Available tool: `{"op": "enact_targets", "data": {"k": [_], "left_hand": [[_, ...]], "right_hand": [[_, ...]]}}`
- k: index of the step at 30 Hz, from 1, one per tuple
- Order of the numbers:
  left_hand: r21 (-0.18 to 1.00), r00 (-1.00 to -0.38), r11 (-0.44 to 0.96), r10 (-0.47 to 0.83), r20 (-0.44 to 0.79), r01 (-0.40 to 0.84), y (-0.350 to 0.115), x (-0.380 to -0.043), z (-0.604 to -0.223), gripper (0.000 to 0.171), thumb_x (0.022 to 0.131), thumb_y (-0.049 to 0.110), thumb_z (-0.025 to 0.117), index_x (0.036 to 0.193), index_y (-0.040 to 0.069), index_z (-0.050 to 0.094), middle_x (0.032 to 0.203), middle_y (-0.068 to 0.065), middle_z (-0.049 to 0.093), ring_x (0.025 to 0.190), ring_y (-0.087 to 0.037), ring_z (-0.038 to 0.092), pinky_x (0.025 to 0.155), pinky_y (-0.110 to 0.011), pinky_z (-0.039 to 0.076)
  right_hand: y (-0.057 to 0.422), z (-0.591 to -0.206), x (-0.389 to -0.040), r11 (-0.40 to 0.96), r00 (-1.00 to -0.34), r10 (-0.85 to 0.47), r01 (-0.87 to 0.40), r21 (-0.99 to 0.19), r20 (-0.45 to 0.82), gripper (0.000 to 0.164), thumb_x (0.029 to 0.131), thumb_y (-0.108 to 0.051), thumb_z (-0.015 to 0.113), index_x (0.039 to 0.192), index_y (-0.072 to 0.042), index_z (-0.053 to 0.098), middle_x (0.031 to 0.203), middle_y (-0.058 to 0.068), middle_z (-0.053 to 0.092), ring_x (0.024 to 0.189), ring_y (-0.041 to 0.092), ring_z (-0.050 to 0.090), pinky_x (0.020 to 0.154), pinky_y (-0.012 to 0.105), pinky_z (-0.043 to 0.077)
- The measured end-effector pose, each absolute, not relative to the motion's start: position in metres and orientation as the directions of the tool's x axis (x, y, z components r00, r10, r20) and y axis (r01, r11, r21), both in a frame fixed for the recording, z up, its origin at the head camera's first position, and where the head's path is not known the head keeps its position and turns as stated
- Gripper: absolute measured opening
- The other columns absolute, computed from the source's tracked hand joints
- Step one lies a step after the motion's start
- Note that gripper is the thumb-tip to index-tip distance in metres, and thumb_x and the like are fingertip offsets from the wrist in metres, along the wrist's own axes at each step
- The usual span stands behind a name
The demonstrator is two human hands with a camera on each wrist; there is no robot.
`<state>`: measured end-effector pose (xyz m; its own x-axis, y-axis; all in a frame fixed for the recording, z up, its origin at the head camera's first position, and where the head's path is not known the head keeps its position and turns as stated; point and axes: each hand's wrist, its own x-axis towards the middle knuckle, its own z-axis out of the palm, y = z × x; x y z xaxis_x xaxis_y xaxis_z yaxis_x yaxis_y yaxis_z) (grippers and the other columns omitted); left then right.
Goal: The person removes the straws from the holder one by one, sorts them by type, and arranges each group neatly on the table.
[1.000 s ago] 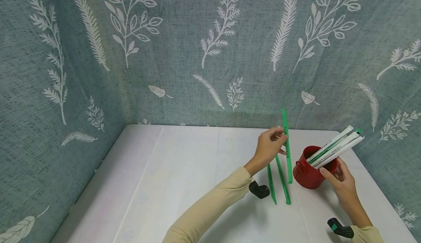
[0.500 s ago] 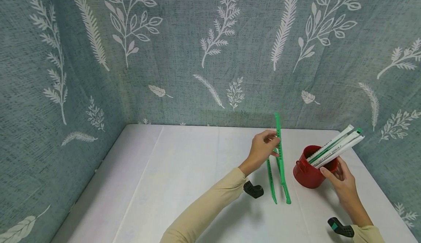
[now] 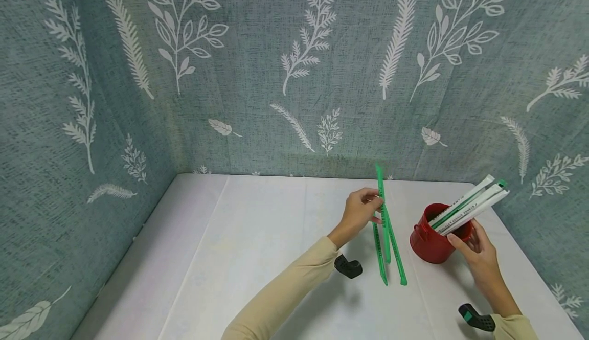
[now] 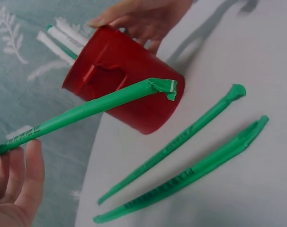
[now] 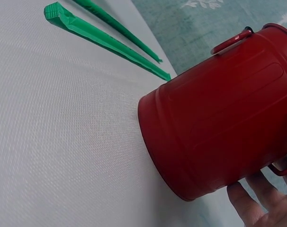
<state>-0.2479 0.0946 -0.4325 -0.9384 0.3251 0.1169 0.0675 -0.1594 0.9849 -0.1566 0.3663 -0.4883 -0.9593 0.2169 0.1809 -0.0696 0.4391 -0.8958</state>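
My left hand (image 3: 356, 214) pinches a green wrapped straw (image 4: 96, 105) near its upper part, and the straw slants above the table. In the head view it overlaps two more green wrapped straws, a left one (image 3: 380, 258) and a right one (image 3: 397, 255), which lie side by side on the white cloth. To the right stands a red metal pail (image 3: 430, 245) with small side handles. White and green wrapped straws (image 3: 474, 204) lean out over its right rim. My right hand (image 3: 480, 261) grips the pail's right side, thumb at the rim and fingers around the wall.
A white-covered table (image 3: 257, 248) carries everything. Behind and to the left hang grey-green cloth walls (image 3: 248, 99) with white leaf prints. Dark devices sit at the left wrist (image 3: 348, 267) and right wrist (image 3: 476, 319).
My left hand has moved left and slightly down with its straw, away from the pail and over the two straws on the table. The right hand and pail have stayed put.
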Motion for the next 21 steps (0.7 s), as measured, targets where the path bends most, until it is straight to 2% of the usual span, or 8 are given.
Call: {"op": "enact_targets", "data": {"k": [7, 14, 21], "left_hand": [[0.993, -0.940, -0.119, 0.336, 0.061, 0.022, 0.085, -0.245, -0.441, 0.025, 0.093, 0.008, 0.058, 0.116, -0.002, 0.061, 0.087, -0.005, 0.059, 0.077, -0.023, 0.063, 0.058, -0.035, 0.058], [0.992, -0.944, -0.109, 0.330, -0.027, -0.066, 0.083, -0.245, -0.445, 0.024, 0.092, 0.007, 0.058, 0.115, -0.001, 0.062, 0.088, -0.006, 0.060, 0.076, -0.019, 0.064, 0.059, -0.034, 0.058], [0.988, -0.941, -0.082, 0.324, -0.094, -0.127, 0.086, -0.246, -0.458, 0.026, 0.091, 0.006, 0.059, 0.114, -0.004, 0.062, 0.089, -0.011, 0.061, 0.074, -0.017, 0.064, 0.058, -0.034, 0.058]], "right_hand": [[0.365, -0.490, -0.156, 0.429, -0.957, 0.227, -0.069, -0.901, 0.182, 0.068, 0.096, -0.020, 0.056, 0.152, -0.031, 0.018, 0.151, -0.003, 0.032, 0.132, 0.013, 0.034, 0.089, 0.003, 0.036], [0.366, -0.487, -0.157, 0.418, -0.959, 0.233, -0.050, -0.907, 0.160, 0.068, 0.096, -0.021, 0.055, 0.152, -0.032, 0.017, 0.152, -0.002, 0.030, 0.135, 0.018, 0.031, 0.090, 0.003, 0.035], [0.366, -0.488, -0.157, 0.412, -0.958, 0.229, -0.066, -0.909, 0.174, 0.068, 0.096, -0.020, 0.055, 0.152, -0.031, 0.018, 0.151, -0.004, 0.032, 0.133, 0.013, 0.032, 0.090, 0.003, 0.035]]}}
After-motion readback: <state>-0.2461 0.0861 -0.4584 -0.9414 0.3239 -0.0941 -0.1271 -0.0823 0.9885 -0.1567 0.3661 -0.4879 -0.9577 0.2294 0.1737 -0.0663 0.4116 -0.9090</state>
